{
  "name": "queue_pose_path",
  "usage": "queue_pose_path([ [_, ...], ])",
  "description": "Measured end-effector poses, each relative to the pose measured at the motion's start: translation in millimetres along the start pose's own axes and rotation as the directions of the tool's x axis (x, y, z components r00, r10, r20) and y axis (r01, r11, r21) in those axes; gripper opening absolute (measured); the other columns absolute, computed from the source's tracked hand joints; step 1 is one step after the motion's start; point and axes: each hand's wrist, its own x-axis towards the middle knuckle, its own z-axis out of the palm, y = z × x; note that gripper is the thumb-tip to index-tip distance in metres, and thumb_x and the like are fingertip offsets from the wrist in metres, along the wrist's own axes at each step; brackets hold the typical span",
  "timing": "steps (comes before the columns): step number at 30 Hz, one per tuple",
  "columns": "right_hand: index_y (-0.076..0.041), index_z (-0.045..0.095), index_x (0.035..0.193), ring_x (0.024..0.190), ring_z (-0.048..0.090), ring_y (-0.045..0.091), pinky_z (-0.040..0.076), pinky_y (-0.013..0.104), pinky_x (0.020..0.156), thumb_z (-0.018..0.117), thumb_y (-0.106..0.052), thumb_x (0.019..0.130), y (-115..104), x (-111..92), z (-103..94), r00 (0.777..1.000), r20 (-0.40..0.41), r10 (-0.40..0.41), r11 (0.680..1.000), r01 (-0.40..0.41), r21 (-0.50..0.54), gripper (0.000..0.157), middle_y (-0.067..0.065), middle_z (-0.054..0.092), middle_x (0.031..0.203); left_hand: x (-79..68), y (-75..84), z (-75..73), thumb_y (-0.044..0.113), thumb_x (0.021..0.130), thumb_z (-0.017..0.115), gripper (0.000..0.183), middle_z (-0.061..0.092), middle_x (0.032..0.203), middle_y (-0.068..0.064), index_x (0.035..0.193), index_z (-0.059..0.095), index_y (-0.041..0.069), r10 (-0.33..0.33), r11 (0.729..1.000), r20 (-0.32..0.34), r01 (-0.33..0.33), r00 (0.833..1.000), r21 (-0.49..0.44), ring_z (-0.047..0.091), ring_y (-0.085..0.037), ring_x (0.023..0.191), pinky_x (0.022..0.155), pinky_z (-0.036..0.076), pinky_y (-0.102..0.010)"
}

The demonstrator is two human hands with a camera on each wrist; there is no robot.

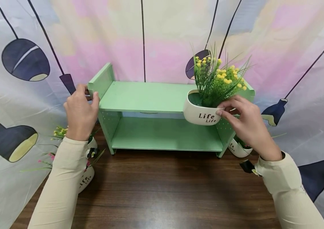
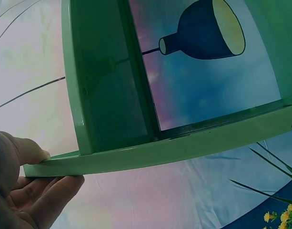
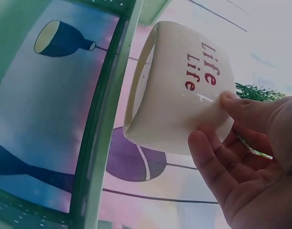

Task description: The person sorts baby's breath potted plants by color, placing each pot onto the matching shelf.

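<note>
A green two-tier shelf (image 1: 147,97) stands on the dark wooden surface. My left hand (image 1: 81,109) holds the upper edge of its left side panel, thumb on one side and fingers on the other, as the left wrist view shows at the panel edge (image 2: 60,165). My right hand (image 1: 243,119) pinches the right end of a white oval flowerpot (image 1: 197,116) marked "Life", with yellow flowers and green grass rising from it. The pot is upright, over the right part of the top board. In the right wrist view, the thumb and fingers of my right hand (image 3: 250,162) are on the pot's wall (image 3: 179,105).
Left of the shelf stand white flowerpots (image 1: 87,179) with yellow and pink flowers, partly behind my left arm. Another white pot (image 1: 240,149) stands by the shelf's right foot. A printed curtain (image 1: 162,41) hangs close behind. Brown wooden surface (image 1: 162,190) lies in front.
</note>
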Motion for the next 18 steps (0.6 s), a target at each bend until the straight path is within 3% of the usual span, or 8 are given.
queue_pose_path([
  [11,0.004,0.076,0.106,0.099,0.066,0.029,0.044,0.008,0.08,0.074,-0.005,0.098,24,20,4.0,0.998,0.014,0.057,0.998,-0.057,0.007,0.012,0.017,0.07,0.108,-0.9,-0.5,1.6,0.017,0.105,0.065,0.027,0.076,0.107,-0.029,0.117,0.066,-0.006,0.005,1.0,0.007,-0.005,1.0,-0.003,0.074,-0.05,0.097,0.088,0.047,-0.07],
  [18,0.004,0.076,0.107,0.099,0.066,0.029,0.044,0.009,0.079,0.073,-0.005,0.099,34,34,6.3,0.995,0.011,0.097,0.995,-0.096,-0.012,0.012,0.016,0.07,0.109,1.1,-1.9,1.1,0.015,0.104,0.065,0.025,0.075,0.107,-0.029,0.116,0.066,-0.007,0.006,1.0,-0.009,-0.006,1.0,-0.007,0.073,-0.05,0.097,0.088,0.047,-0.07],
])
